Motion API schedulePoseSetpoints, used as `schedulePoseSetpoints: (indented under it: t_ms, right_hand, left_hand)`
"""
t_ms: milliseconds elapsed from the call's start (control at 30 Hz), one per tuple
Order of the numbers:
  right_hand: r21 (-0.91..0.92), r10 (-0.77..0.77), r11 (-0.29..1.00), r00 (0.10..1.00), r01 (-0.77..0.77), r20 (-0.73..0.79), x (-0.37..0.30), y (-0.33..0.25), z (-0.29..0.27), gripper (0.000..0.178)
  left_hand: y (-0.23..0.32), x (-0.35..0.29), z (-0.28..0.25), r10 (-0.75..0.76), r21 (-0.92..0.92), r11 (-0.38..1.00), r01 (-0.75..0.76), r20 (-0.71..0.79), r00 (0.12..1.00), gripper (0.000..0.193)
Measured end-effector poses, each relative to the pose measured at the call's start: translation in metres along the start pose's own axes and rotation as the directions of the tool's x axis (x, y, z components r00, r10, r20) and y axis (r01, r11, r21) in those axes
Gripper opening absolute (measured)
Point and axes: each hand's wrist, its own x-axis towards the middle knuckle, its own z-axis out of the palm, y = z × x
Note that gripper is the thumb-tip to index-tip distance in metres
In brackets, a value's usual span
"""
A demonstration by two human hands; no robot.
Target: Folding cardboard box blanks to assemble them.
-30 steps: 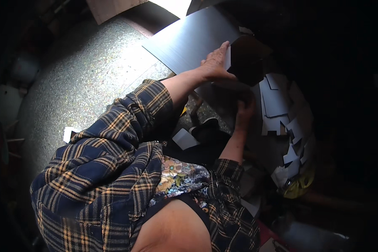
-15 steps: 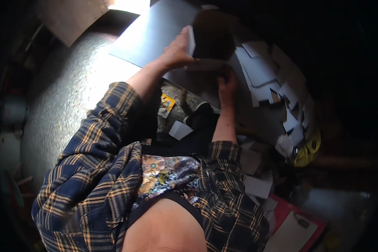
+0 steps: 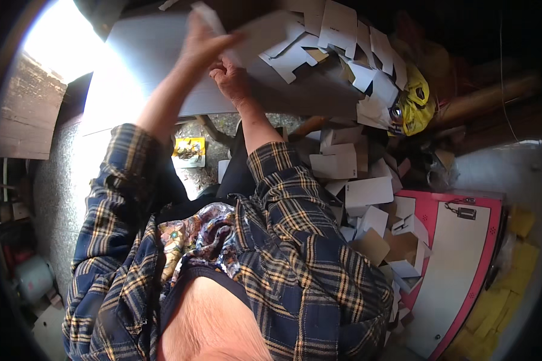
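Observation:
Over the grey tabletop (image 3: 156, 66), my left hand (image 3: 200, 48) is closed on a small white cardboard box (image 3: 262, 37), its thumb stretched along the near side. Motion smears the box, so its folds are hard to make out. Just below and to the right, my right hand (image 3: 232, 83) has its fingers curled at the box's near edge. What lies between those fingertips is partly hidden. Several flat, cut white cardboard blanks (image 3: 338, 29) lie overlapping on the table to the right of my hands.
A yellow plastic bag (image 3: 418, 102) sits at the table's right end. Folded white boxes (image 3: 367, 194) are heaped on my right, beside a pink-and-white cabinet (image 3: 464, 253). A yellow packet (image 3: 188, 151) lies on the floor below the table. Bright light falls at upper left.
The view has shifted, bringing the right-hand heap and cabinet into fuller sight. My hands, earlier apart on either side of the box, are now close together, and the box is tilted differently.

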Motion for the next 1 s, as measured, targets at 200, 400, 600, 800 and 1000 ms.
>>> schedulePoseSetpoints:
  t_ms: [200,400,600,800,1000]
  right_hand:
    - [0.208,0.021,0.978,1.0,-0.025,0.019,0.014,0.012,0.008,0.028]
    - [0.295,0.093,0.949,0.993,-0.11,0.071,0.009,0.02,0.006,0.029]
    - [-0.237,-0.131,0.959,0.986,0.153,0.107,0.009,0.011,-0.008,0.021]
    - [-0.042,0.096,0.995,0.988,-0.091,0.124,0.009,0.0,-0.016,0.032]
    - [0.032,0.157,0.985,0.82,-0.167,-0.551,0.034,0.036,-0.089,0.065]
  left_hand:
    - [0.13,-0.064,0.119,0.377,-0.2,0.917,-0.346,0.719,0.584,0.105]
    - [0.039,-0.046,0.053,0.139,0.355,0.835,-0.421,0.603,0.785,0.074]
    - [-0.023,-0.029,-0.014,0.105,0.47,0.869,-0.158,0.137,0.985,0.059]
    - [-0.037,-0.026,-0.027,0.058,0.503,0.864,-0.029,-0.043,0.997,0.058]
    - [-0.02,-0.029,-0.018,0.07,0.506,0.861,-0.054,-0.013,0.997,0.058]
